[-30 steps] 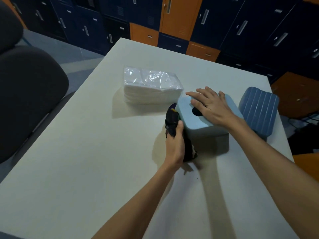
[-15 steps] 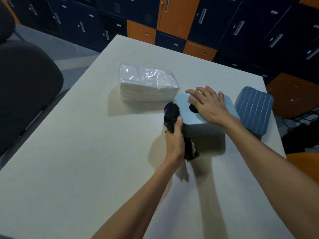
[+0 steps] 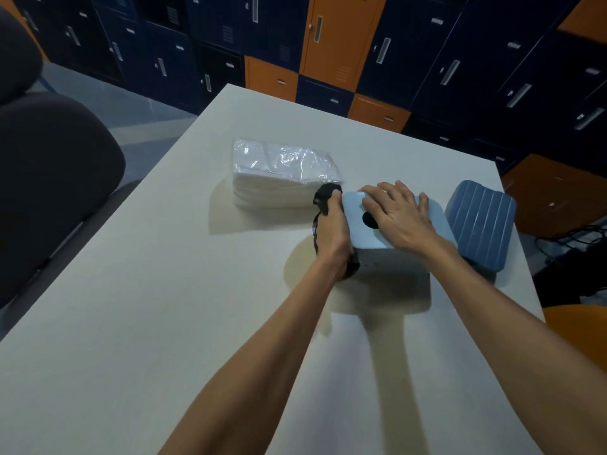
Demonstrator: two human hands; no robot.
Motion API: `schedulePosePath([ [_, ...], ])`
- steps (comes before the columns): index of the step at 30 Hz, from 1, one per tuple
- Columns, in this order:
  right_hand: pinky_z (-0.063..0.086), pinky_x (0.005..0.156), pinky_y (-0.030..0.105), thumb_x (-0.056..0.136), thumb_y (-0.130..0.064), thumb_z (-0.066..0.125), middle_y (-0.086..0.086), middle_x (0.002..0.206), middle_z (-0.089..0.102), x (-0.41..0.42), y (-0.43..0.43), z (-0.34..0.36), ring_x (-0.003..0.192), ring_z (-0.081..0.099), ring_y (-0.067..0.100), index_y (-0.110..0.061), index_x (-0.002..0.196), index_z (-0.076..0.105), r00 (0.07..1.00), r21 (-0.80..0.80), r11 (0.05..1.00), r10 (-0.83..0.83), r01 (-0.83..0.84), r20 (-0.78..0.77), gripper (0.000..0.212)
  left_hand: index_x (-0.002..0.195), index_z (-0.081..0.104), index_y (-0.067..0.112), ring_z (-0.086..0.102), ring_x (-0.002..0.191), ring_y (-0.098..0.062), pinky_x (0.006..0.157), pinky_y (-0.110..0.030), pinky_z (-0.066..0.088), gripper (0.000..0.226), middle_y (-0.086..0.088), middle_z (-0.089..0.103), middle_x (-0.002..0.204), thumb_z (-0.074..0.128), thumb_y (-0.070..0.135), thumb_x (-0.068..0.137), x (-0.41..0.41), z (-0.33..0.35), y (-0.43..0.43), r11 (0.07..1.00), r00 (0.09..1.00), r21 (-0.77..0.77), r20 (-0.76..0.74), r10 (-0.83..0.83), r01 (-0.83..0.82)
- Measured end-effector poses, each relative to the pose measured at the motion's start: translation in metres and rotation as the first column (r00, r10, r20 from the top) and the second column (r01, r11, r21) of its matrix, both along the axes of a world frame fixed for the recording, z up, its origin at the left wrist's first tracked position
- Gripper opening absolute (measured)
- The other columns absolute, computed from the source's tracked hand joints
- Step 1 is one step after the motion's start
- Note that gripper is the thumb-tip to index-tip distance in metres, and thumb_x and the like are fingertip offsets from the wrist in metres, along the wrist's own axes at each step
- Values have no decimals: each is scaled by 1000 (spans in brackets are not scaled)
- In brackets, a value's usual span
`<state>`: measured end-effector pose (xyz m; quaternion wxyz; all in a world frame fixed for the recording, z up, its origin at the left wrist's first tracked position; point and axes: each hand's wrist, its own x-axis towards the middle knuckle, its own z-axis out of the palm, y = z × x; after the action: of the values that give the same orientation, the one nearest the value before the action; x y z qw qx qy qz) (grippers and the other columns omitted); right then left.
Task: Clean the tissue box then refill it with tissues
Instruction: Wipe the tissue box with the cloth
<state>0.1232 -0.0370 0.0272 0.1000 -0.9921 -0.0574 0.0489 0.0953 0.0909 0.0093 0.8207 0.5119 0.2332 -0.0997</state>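
Note:
A pale blue tissue box [image 3: 387,257] with a dark round hole on top stands on the white table [image 3: 164,323]. My right hand [image 3: 399,213] lies flat on its top, fingers straight, partly covering the hole. My left hand [image 3: 331,231] grips a black cloth [image 3: 325,193] and presses it against the box's left side, near the far corner. A plastic-wrapped stack of white tissues [image 3: 279,174] sits just left of the box, behind the cloth. The ribbed darker blue lid [image 3: 479,224] lies to the right of the box.
A black office chair [image 3: 49,178] stands at the table's left edge. Dark blue and orange lockers [image 3: 328,37] line the wall behind the table. The table's right edge runs close past the lid, with cables on the floor beyond.
My left hand has slid the black cloth along the box's left side, away from me toward the far corner. My right hand stays flat on the box top.

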Motion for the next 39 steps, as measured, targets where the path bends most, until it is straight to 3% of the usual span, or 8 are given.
schedulePosePath([
  [3,-7,114,53,101,-53,15,-5,157,21,-2,-1,1,147,1,16,-45,141,31,1000,7,1000,3,-3,5,44,99,67,49,63,111,-18,103,-46,46,32,10,71,109,47,67,83,-32,-22,-17,994,981,94,187,43,-62],
  [5,-7,114,53,101,-53,14,-5,157,20,-4,-1,1,148,1,17,-44,142,30,1000,4,1000,3,-3,7,45,118,62,42,61,116,-18,103,-44,46,46,8,68,119,45,70,86,-48,-37,-19,990,967,133,256,9,-44],
  [9,-7,115,54,101,-53,13,-4,158,19,-4,-1,1,148,2,18,-43,143,28,1000,-10,1000,-24,25,3,46,96,66,25,67,93,-28,84,-39,53,38,-7,71,95,44,55,96,-37,-41,-3,999,995,46,94,18,-22],
  [15,-7,114,57,100,-53,13,-3,157,20,-6,3,-1,147,3,22,-42,144,27,997,-10,997,-81,81,-6,47,80,59,16,57,53,-16,51,-23,44,34,-2,60,66,39,36,99,32,-10,20,984,984,-55,-37,-172,170],
  [21,-4,114,60,100,-52,14,0,154,26,-6,4,-3,145,11,24,-42,141,29,995,-23,995,-92,93,29,45,114,65,13,68,99,-25,83,-34,52,43,-13,71,111,39,43,100,-10,-29,16,983,987,-88,23,-159,160],
  [31,-12,111,61,100,-51,13,2,156,23,-18,7,-3,147,4,25,-41,145,26,980,13,980,-199,199,15,48,111,67,13,64,106,-33,91,-44,50,49,-14,70,108,43,48,86,-27,-16,25,974,977,93,18,-211,208],
  [36,-11,112,60,99,-53,13,2,156,23,-21,8,-3,147,4,26,-41,144,27,974,5,974,-225,225,14,48,95,68,13,65,86,-26,74,-34,48,36,-12,69,97,48,42,85,20,0,23,940,942,116,67,-330,321],
  [39,-10,112,60,100,-52,12,2,156,25,-18,9,-2,147,6,26,-40,143,28,970,-13,970,-241,242,32,48,100,70,22,66,106,-23,93,-34,50,30,-3,72,107,55,40,82,-3,3,15,967,938,105,239,-251,232],
])
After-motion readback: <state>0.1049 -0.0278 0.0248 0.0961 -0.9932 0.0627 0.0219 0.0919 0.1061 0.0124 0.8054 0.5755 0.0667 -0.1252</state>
